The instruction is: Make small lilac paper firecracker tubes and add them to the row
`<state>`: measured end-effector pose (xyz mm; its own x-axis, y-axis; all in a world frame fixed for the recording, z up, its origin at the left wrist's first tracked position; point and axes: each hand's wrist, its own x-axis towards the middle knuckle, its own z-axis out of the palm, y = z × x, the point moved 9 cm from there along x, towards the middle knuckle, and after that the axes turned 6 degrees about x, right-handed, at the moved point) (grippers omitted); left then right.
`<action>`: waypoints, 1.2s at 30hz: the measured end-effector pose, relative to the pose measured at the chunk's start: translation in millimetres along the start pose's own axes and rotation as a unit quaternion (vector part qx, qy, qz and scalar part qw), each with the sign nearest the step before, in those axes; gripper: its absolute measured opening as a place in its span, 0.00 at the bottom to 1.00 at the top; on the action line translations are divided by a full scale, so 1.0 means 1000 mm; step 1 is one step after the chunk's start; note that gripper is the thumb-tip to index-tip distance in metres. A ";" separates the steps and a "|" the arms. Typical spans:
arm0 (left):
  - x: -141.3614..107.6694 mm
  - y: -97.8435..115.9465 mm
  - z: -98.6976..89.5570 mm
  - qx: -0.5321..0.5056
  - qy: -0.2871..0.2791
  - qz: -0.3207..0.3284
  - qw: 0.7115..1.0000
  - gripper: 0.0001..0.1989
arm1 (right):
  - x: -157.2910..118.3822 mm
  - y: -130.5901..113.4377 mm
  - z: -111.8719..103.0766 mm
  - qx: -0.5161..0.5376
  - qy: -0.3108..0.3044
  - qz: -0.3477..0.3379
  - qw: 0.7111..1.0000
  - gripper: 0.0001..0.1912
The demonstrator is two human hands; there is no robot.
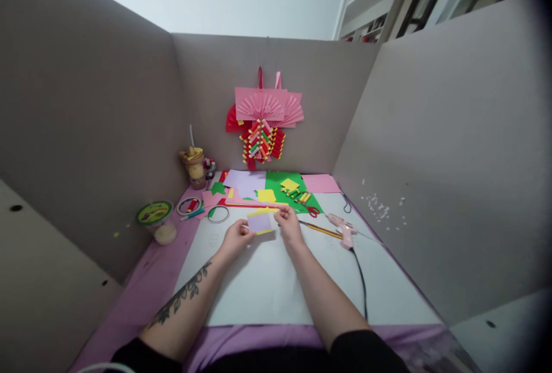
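Note:
A small lilac paper piece [259, 223] with yellow strips along its upper and lower edges is held up over the white work sheet. My left hand [238, 237] pinches its left side between thumb and fingers. At the upper right, my right hand [288, 225] has its fingertips closed at the end of the yellow strip [264, 211]; whether they grip that strip or only the corner is too small to tell. Just beyond lie a yellow paper square [266, 195] and pink paper offcuts [245, 198].
A pink glue gun [345, 230] with a black cord, a yellow-black cutter [323, 230] and red scissors [313, 211] lie right. Tape rolls [218, 214], a lidded tub [155, 212] and a drink cup [196, 169] stand left. Paper firecracker decorations [263, 131] hang on the grey back panel.

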<state>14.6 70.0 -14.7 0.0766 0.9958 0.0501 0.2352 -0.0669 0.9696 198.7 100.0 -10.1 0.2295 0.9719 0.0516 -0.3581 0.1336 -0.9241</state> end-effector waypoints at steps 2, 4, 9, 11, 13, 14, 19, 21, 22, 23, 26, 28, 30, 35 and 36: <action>-0.002 0.001 0.003 0.013 -0.025 0.006 1.000 0.15 | -0.001 0.000 0.010 0.005 -0.045 0.003 0.999 0.24; -0.003 0.003 0.008 0.022 -0.045 0.012 0.999 0.16 | -0.005 0.006 0.022 0.000 -0.098 0.030 0.995 0.26; 0.001 0.016 0.004 0.044 -0.015 0.055 0.997 0.17 | -0.019 0.015 0.035 -0.031 -0.141 0.050 0.988 0.22; 0.002 0.017 0.000 0.054 0.003 0.062 0.997 0.13 | -0.025 0.017 0.042 -0.049 -0.159 0.050 0.985 0.21; 0.004 0.016 -0.002 0.060 0.005 0.058 0.996 0.12 | -0.030 0.017 0.048 -0.073 -0.173 0.041 0.981 0.19; 0.004 0.016 -0.002 0.064 0.003 0.057 0.996 0.13 | -0.032 0.016 0.049 -0.085 -0.177 0.034 0.980 0.18; 0.004 0.015 -0.003 0.088 -0.018 0.049 0.995 0.13 | -0.034 0.013 0.048 -0.099 -0.187 0.032 0.977 0.17; 0.005 0.015 -0.006 0.097 -0.016 0.046 0.994 0.13 | -0.031 0.011 0.042 -0.092 -0.179 0.033 0.979 0.17; 0.005 0.015 -0.007 0.099 -0.014 0.043 0.994 0.13 | -0.029 0.009 0.039 -0.088 -0.172 0.031 0.981 0.17; 0.006 0.015 -0.009 0.100 -0.012 0.038 0.994 0.12 | -0.026 0.009 0.035 -0.085 -0.164 0.029 0.982 0.17; 0.008 0.012 -0.012 0.099 -0.010 0.025 0.995 0.13 | -0.018 0.009 0.025 -0.083 -0.146 0.036 0.985 0.18; 0.010 0.010 -0.013 0.098 -0.009 0.018 0.995 0.13 | -0.013 0.008 0.019 -0.083 -0.133 0.040 0.987 0.18; 0.010 0.009 -0.014 0.098 -0.004 0.014 0.995 0.14 | -0.009 0.006 0.012 -0.077 -0.107 0.039 0.991 0.18; 0.010 0.007 -0.015 0.110 0.012 0.008 0.994 0.15 | -0.013 0.005 0.020 -0.059 -0.135 0.041 0.988 0.16; 0.009 0.008 -0.014 0.117 0.016 0.009 0.993 0.15 | -0.017 0.009 0.026 -0.066 -0.167 0.056 0.982 0.14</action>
<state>3.8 79.5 -3.4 0.0531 0.9955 0.0790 0.4538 -0.0945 0.8861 167.8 89.4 -9.6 -0.1221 0.9914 0.0476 -0.2392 0.0171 -0.9708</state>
